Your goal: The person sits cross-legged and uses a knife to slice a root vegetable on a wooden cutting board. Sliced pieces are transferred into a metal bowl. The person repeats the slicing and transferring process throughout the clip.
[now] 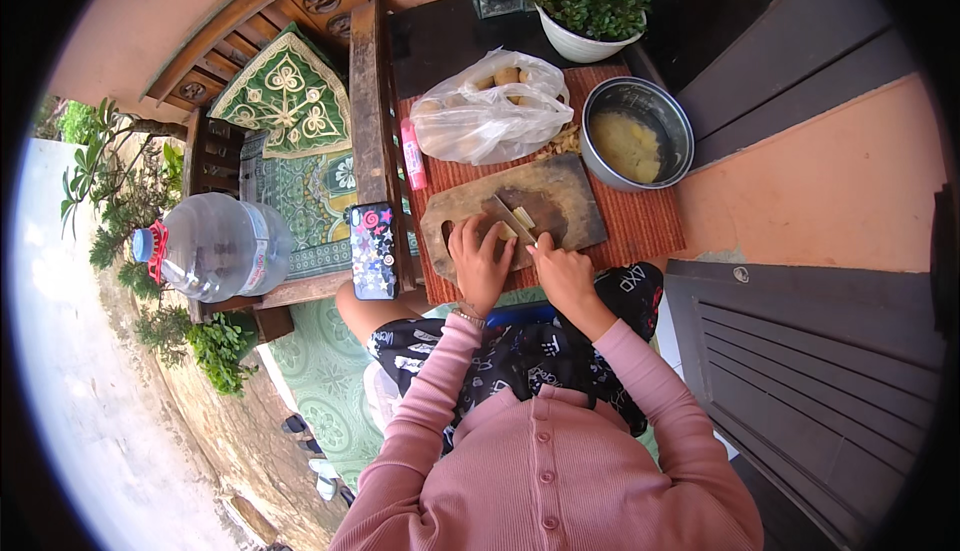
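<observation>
My right hand (559, 270) grips a knife (514, 216) by its handle, the blade slanting up and left over a worn wooden cutting board (465, 210). Under the fingers of my left hand (478, 255) is a pale piece of peeled potato (507, 231), held to the board just left of the blade. A few cut potato sticks (523, 216) lie right of the blade, on the dark stained part of the board. Beyond the board's right corner stands a metal pot (679, 142) with cloudy water and pale potato pieces inside.
A clear plastic bag (480, 127) of potatoes and some peelings (561, 142) lie behind the board on a red-brown mat (637, 228). Left are a pink tube (412, 157), a patterned phone case (373, 251) on the bench arm and a large water bottle (217, 247). A potted plant (589, 33) stands behind.
</observation>
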`<action>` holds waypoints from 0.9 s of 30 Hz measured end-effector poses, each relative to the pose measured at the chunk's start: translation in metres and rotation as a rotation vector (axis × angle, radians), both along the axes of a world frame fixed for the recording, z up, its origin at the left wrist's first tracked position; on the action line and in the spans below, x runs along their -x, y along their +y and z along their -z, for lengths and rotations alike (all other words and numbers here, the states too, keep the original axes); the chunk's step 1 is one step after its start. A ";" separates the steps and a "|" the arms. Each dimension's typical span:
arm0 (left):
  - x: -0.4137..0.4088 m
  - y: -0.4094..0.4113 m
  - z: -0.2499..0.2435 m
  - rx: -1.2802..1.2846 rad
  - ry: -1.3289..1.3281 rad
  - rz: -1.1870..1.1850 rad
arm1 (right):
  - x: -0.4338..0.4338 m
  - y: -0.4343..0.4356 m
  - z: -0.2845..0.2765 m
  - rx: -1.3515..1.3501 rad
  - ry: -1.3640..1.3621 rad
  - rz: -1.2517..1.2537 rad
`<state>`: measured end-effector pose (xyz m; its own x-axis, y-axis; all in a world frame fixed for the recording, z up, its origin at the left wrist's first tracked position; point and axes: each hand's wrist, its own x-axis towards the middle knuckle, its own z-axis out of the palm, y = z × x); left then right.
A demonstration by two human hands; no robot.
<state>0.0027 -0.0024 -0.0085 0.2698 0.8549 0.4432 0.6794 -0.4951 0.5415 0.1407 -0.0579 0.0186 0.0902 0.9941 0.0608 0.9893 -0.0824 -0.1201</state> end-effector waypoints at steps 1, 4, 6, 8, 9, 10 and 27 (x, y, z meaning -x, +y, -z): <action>0.000 0.000 0.001 0.002 0.000 -0.002 | 0.000 0.000 0.000 0.003 0.007 0.003; -0.001 -0.001 0.004 -0.036 -0.004 -0.017 | 0.001 -0.001 -0.002 0.022 0.052 0.017; 0.002 -0.002 0.005 -0.076 0.021 0.040 | 0.001 -0.002 -0.004 0.040 0.087 0.023; 0.003 -0.002 0.005 -0.099 0.041 0.079 | 0.000 -0.004 -0.005 0.060 0.119 0.024; 0.004 -0.003 0.003 -0.100 0.050 0.088 | 0.000 -0.004 -0.007 0.065 0.111 0.016; 0.004 -0.004 0.002 -0.102 0.058 0.097 | 0.000 -0.005 -0.009 0.069 0.104 0.008; 0.004 -0.004 0.003 -0.103 0.092 0.198 | -0.002 -0.014 -0.018 0.056 0.071 -0.068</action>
